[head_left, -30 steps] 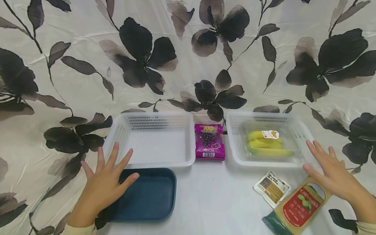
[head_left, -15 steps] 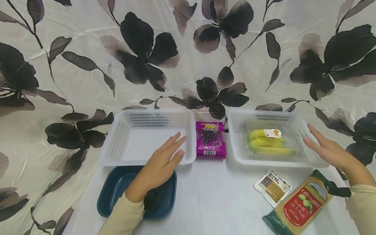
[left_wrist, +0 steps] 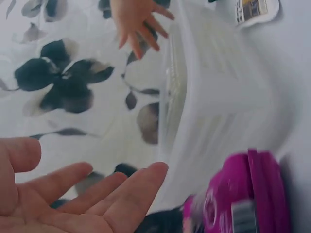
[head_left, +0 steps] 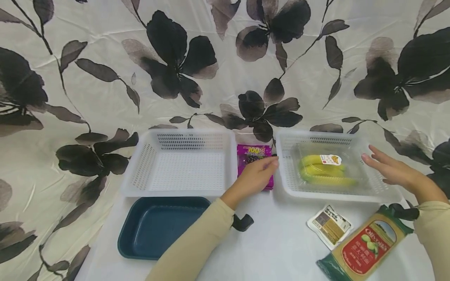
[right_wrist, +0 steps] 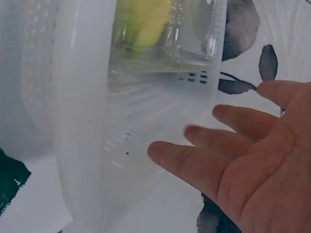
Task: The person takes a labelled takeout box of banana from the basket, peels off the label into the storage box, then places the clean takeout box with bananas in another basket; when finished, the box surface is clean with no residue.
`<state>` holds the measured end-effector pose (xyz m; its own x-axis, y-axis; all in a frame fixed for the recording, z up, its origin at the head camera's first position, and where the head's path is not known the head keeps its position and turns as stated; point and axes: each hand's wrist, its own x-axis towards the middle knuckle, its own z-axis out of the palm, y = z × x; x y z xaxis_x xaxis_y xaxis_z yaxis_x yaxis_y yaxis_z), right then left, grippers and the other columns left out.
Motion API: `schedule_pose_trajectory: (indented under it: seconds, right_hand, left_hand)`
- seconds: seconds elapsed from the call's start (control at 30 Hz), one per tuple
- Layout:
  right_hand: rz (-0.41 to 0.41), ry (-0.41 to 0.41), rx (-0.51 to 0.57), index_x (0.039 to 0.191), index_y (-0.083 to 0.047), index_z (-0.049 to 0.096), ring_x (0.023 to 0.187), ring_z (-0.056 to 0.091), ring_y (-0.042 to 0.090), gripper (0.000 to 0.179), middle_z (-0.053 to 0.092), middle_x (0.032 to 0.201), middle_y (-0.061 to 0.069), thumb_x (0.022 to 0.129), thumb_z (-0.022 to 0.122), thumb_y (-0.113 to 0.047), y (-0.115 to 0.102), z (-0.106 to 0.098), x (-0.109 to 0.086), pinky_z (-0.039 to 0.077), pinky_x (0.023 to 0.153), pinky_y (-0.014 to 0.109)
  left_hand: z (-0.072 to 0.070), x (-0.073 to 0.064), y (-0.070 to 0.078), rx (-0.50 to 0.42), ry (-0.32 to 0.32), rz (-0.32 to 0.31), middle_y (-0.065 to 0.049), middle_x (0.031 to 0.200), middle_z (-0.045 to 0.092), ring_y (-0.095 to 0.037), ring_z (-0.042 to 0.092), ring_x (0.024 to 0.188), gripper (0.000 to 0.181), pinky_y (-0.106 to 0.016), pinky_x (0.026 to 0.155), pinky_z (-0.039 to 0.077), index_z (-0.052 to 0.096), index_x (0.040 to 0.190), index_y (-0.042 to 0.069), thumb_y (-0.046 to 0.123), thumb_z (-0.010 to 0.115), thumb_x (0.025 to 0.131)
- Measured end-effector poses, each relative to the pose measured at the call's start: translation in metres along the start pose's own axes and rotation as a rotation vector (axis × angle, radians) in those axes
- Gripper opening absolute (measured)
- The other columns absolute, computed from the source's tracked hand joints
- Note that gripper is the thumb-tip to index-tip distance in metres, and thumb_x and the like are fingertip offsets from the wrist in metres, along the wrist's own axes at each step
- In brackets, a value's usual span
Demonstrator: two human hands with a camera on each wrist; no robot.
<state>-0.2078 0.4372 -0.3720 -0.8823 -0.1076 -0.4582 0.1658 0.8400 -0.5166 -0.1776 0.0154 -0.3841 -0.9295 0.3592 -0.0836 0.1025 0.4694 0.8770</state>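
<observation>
My left hand (head_left: pixel 254 175) is over the purple packet with a grape picture (head_left: pixel 254 150), covering its lower part in the head view. Its fingers are extended towards the near-side rim of the right white basket (head_left: pixel 286 191); contact cannot be told. In the left wrist view that hand (left_wrist: pixel 92 201) has nothing between thumb and fingers, and the purple packet (left_wrist: pixel 269 194) lies below. At the basket's right end is my right hand (head_left: pixel 397 171), fingers spread and holding nothing in the right wrist view. A clear plastic box of bananas (head_left: pixel 321 169) sits inside this basket.
A second white basket (head_left: pixel 131 183) stands at the left, with a dark blue tray (head_left: pixel 158 230) in front. Near the right front lie a small white-and-brown sachet (head_left: pixel 329 227) and an Olivoilà pasta packet (head_left: pixel 365 246). Floral cloth (head_left: pixel 197 113) rises behind.
My left hand has moved right, from above the blue tray across the left basket to the purple packet. My right hand has stayed by the right basket's end, its fingers drawing closer together in the head view.
</observation>
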Motion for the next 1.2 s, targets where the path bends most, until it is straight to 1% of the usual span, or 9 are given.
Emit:
schedule_pose_trajectory:
  seconds: [0.13,0.23,0.4,0.5,0.57,0.67,0.83,1.07,1.2]
  right_hand:
    - [0.015,-0.032,0.026,0.154,-0.001,-0.026,0.136,0.011,0.075,0.093,-0.006,0.155,0.048,0.105,0.022,-0.065,0.002,-0.003,0.005,0.040,0.098,0.079]
    - [0.025,-0.086,0.073,0.154,-0.003,-0.027,0.136,0.009,0.075,0.092,-0.011,0.155,0.047,0.105,0.021,-0.064,0.003,-0.003,0.008,0.047,0.092,0.077]
    - [0.101,-0.195,0.144,0.150,-0.007,-0.035,0.138,0.006,0.073,0.097,-0.027,0.152,0.044,0.104,0.023,-0.068,0.003,-0.003,0.016,0.053,0.090,0.070]
    - [0.133,-0.242,0.171,0.148,-0.008,-0.039,0.139,0.003,0.072,0.098,-0.033,0.151,0.042,0.103,0.024,-0.069,0.006,-0.003,0.021,0.056,0.091,0.066]
    - [0.140,-0.269,0.204,0.147,-0.010,-0.041,0.139,0.001,0.073,0.098,-0.034,0.151,0.041,0.103,0.024,-0.069,0.007,-0.002,0.024,0.057,0.092,0.063]
    - [0.141,-0.299,0.268,0.146,-0.012,-0.043,0.139,-0.003,0.073,0.096,-0.034,0.152,0.041,0.104,0.023,-0.068,0.009,-0.001,0.028,0.057,0.092,0.062]
    - [0.135,-0.312,0.342,0.147,-0.014,-0.041,0.141,-0.001,0.071,0.093,-0.028,0.154,0.042,0.105,0.024,-0.065,0.013,0.002,0.033,0.057,0.094,0.060]
    - [0.119,-0.310,0.423,0.150,-0.020,-0.038,0.145,0.009,0.067,0.088,-0.015,0.160,0.040,0.108,0.029,-0.058,0.024,0.010,0.038,0.058,0.096,0.056]
    - [0.120,-0.296,0.469,0.152,-0.021,-0.036,0.145,0.014,0.066,0.088,-0.008,0.163,0.037,0.109,0.036,-0.050,0.027,0.014,0.039,0.058,0.096,0.054]
  left_hand:
    - [0.017,0.023,0.010,-0.041,-0.003,-0.073,0.001,0.153,0.055,-0.023,0.061,0.131,0.052,-0.045,0.115,0.045,0.052,0.151,0.025,0.050,0.046,0.106]
    - [0.030,0.038,0.013,-0.077,0.016,-0.149,0.000,0.153,0.054,-0.025,0.064,0.125,0.052,-0.044,0.110,0.051,0.051,0.152,0.025,0.049,0.049,0.106]
    - [0.045,0.057,0.011,-0.163,0.037,-0.284,-0.004,0.157,0.049,-0.029,0.060,0.130,0.057,-0.045,0.099,0.058,0.046,0.155,0.024,0.047,0.055,0.103]
    - [0.050,0.064,0.008,-0.225,0.039,-0.325,-0.007,0.158,0.047,-0.030,0.061,0.127,0.061,-0.047,0.092,0.061,0.041,0.157,0.022,0.045,0.058,0.103]
    - [0.053,0.067,0.004,-0.270,0.030,-0.337,-0.008,0.157,0.047,-0.030,0.063,0.124,0.063,-0.048,0.088,0.062,0.038,0.158,0.021,0.043,0.059,0.103]
    - [0.054,0.070,-0.003,-0.415,-0.016,-0.334,-0.012,0.150,0.052,-0.035,0.067,0.118,0.063,-0.054,0.081,0.063,0.035,0.160,0.020,0.036,0.060,0.104]
    - [0.055,0.074,-0.013,-0.592,-0.077,-0.322,-0.015,0.136,0.057,-0.044,0.065,0.119,0.066,-0.061,0.079,0.061,0.031,0.161,0.024,0.019,0.062,0.103]
    - [0.058,0.076,-0.019,-0.682,-0.077,-0.339,-0.022,0.141,0.054,-0.046,0.064,0.121,0.082,-0.064,0.083,0.059,0.022,0.164,0.033,-0.002,0.059,0.099]
    - [0.060,0.076,-0.021,-0.690,-0.058,-0.353,-0.023,0.141,0.054,-0.045,0.065,0.119,0.087,-0.063,0.085,0.059,0.020,0.164,0.035,-0.005,0.059,0.098]
